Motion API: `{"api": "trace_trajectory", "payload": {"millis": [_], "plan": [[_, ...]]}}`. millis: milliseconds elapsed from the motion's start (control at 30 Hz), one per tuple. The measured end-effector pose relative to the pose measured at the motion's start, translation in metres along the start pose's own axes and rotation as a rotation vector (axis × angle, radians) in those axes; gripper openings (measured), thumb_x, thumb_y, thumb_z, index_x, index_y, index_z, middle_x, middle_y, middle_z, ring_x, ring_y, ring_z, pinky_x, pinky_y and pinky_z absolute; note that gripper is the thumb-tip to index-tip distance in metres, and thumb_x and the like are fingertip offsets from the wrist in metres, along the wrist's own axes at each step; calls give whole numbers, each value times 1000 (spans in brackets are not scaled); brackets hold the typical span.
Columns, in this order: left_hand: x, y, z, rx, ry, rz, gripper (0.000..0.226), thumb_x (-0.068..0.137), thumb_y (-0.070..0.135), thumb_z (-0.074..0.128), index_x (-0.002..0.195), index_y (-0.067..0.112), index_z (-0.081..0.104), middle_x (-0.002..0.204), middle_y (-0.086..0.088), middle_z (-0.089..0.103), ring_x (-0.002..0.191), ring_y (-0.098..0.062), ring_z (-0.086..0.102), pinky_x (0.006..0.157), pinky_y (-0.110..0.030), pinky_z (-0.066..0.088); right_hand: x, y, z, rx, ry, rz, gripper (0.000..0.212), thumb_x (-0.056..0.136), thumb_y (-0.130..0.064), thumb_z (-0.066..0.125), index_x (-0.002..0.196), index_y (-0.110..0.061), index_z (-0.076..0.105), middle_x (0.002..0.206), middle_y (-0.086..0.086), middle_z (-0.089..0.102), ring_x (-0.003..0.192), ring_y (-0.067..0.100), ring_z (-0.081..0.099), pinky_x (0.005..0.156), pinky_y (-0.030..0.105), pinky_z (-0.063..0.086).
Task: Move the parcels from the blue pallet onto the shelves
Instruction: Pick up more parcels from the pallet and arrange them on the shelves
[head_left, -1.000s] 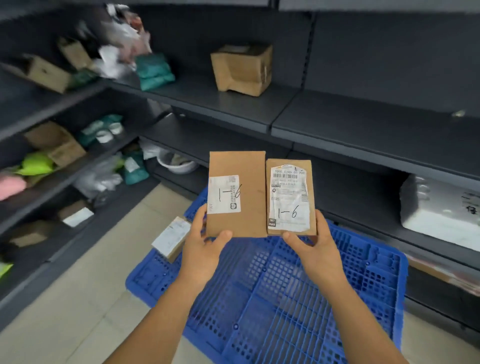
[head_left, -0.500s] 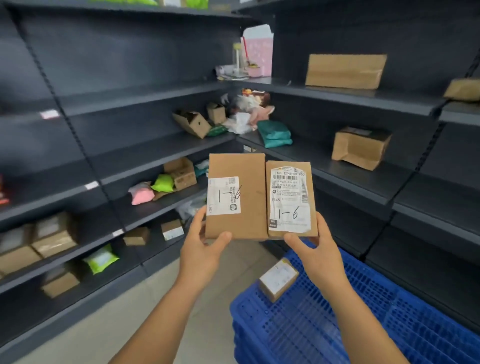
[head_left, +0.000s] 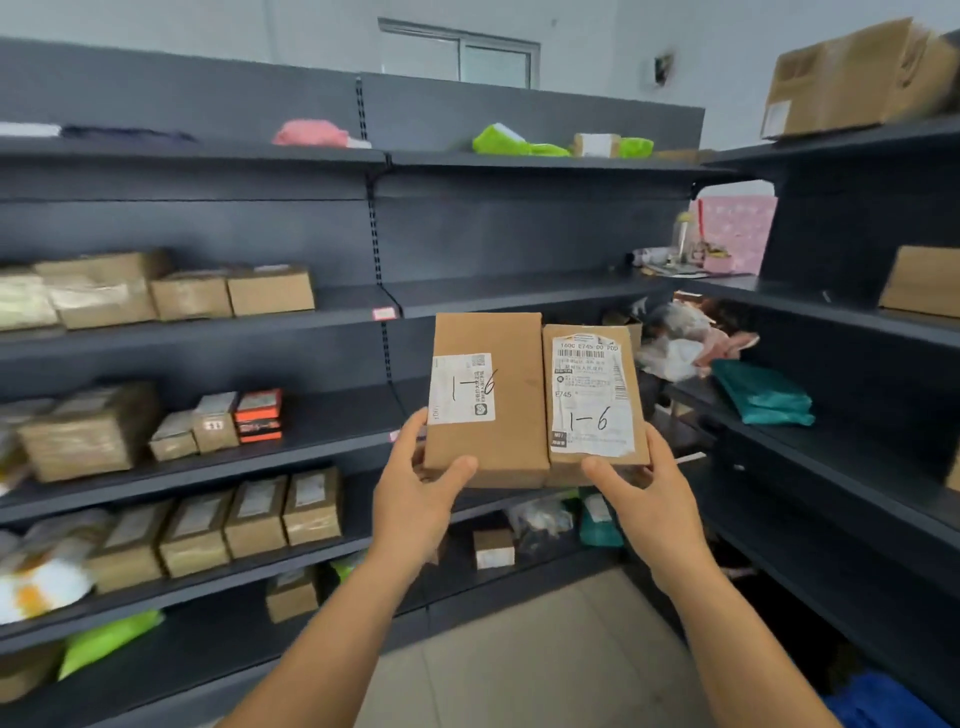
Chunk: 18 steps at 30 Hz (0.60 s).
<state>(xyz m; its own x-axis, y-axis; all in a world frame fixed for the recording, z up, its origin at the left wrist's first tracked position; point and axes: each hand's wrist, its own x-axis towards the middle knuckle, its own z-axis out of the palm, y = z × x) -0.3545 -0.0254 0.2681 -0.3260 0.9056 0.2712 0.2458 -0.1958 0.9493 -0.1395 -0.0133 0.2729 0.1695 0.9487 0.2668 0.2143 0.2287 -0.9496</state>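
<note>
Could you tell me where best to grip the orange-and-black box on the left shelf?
Probably by its two narrow sides, coming from the front: the orange-and-black box stands upright at the shelf edge, its right side free, a brown box touching its left.

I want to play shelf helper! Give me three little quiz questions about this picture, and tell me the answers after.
1. True or false: the left hand grips the wider brown parcel.
2. What is handwritten on the label of the narrower parcel that the right hand grips?
3. Where does the orange and black box sit? A) on the floor B) on a shelf to the left of the held parcels C) on the top shelf

Key
1. True.
2. 1-6.
3. B.
</note>
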Motion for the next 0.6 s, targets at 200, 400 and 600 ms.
{"api": "trace_trajectory", "payload": {"millis": [200,400,600], "plan": [[81,-9,-35,55,117,45,63,84,25,71,136,42,40,114,15,59,98,2,54,74,-21,42,73,-8,77,85,-81,-58,50,81,-30,74,114,-50,43,116,-22,56,113,8,50,88,29,40],[186,-17,-46,91,216,77,61,83,29,71,132,48,40,116,15,60,102,-3,56,88,-35,51,177,-11,148,89,-115,-100,64,80,-36,74,133,-44,40,135,-11,49,119,9,45,97,36,41],[288,-18,-65,163,294,130,62,85,38,67,138,46,35,123,16,56,108,-5,53,90,-32,50,276,-28,223,79,-193,-180,60,84,-41,68,137,-45,39,136,-12,48,117,9,45,91,32,40]]}}
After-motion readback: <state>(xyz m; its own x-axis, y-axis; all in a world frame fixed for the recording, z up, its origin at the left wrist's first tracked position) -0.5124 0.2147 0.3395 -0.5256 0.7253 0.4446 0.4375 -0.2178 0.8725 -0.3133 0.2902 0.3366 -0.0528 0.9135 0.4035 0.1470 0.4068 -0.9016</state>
